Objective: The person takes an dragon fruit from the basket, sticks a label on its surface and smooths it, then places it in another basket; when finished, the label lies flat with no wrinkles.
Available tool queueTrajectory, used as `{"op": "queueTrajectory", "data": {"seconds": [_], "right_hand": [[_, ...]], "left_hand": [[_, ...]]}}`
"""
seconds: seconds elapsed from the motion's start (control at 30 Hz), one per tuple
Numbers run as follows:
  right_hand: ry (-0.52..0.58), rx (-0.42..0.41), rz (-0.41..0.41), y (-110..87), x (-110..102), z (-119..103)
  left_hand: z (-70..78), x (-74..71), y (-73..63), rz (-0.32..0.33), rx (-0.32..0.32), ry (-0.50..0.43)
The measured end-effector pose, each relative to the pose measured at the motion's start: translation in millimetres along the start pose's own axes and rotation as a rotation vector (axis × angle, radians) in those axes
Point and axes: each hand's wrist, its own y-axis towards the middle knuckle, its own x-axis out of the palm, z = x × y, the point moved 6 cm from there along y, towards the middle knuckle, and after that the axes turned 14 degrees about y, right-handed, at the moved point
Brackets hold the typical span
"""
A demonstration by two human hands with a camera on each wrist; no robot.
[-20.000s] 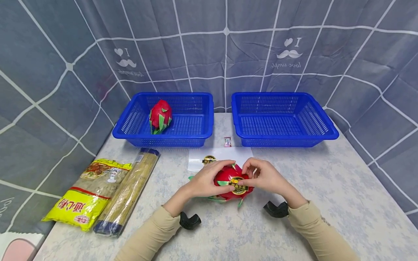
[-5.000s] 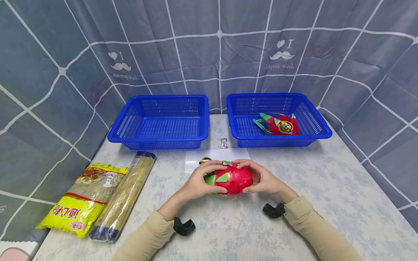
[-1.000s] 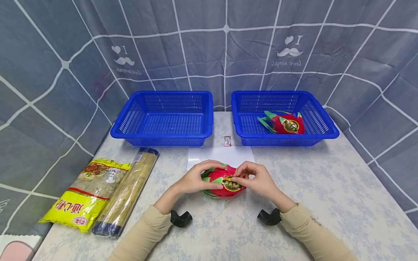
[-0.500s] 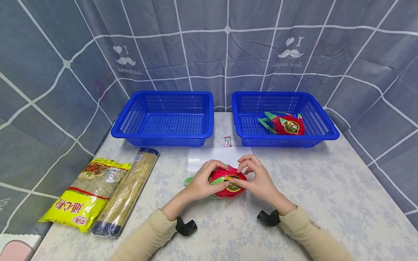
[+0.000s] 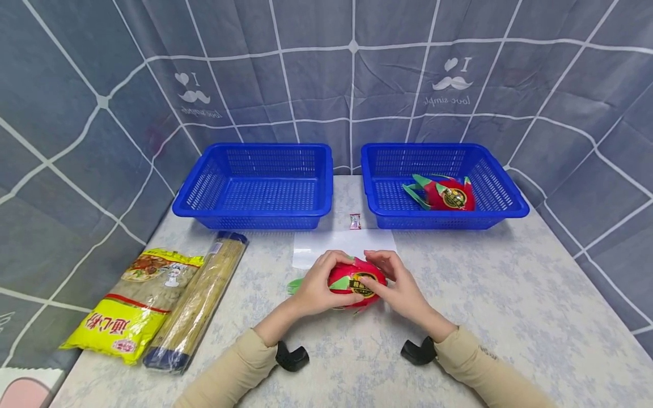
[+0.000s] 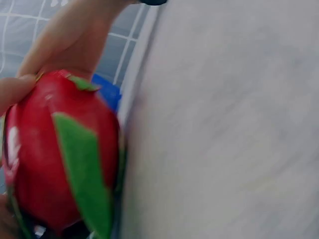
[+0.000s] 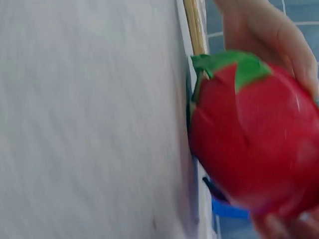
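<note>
A red dragon fruit with green scales (image 5: 340, 274) lies on the table in front of me. My left hand (image 5: 313, 290) grips its leafy left end, thumb in front and fingers behind. My right hand (image 5: 406, 291) holds the right end, with its thumb on a round black-and-gold label (image 5: 360, 287) on the fruit's front. In the left wrist view the dragon fruit (image 6: 42, 149) shows a long green scale, and the right wrist view shows the red side of the dragon fruit (image 7: 259, 134). Another labelled dragon fruit (image 5: 442, 195) lies in the right blue basket (image 5: 444, 222).
A second blue basket (image 5: 255, 222) stands at the back left. A white sheet (image 5: 311, 243) lies behind the fruit, with a small wrapped candy (image 5: 355, 221) beyond it. At left are a yellow-and-clear food bag (image 5: 132, 306) and a long pack of noodles (image 5: 199, 300).
The label has gone from the white sheet onto the fruit. The right fingers have opened from a pinch at the label and spread round the fruit. Earlier, a dragon fruit left the left basket.
</note>
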Motion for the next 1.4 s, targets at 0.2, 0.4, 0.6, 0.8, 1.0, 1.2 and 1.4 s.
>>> {"op": "queueTrajectory", "data": {"seconds": [0.2, 0.4, 0.6, 0.8, 1.0, 1.2, 1.4], "right_hand": [[0.013, -0.19, -0.118, -2.6, 1.5, -30.4], [-0.05, -0.205, -0.233, -4.1, 3.7, -35.1], [-0.058, -0.094, -0.249, -4.3, 5.7, -26.5], [-0.017, -0.061, -0.213, -3.6, 6.2, -19.7], [0.015, -0.063, -0.212, -3.8, 6.4, -17.2], [0.024, -0.094, -0.21, -4.9, 5.8, 1.1], [0.049, -0.088, -0.249, -3.4, 0.2, 14.9]], "left_hand": [[12.2, -12.3, 0.6, -0.062, -0.034, -0.182], [23.2, -19.8, 1.0, -0.106, -0.035, -0.291], [2.2, -5.1, -0.8, -0.188, -0.02, -0.341], [-3.5, -4.4, -0.3, -0.212, -0.002, -0.346], [-3.6, -3.3, -0.4, -0.189, -0.003, -0.308], [15.3, -9.1, -0.2, -0.101, -0.04, -0.341], [23.9, -13.3, 0.6, -0.099, -0.071, -0.352]]}}
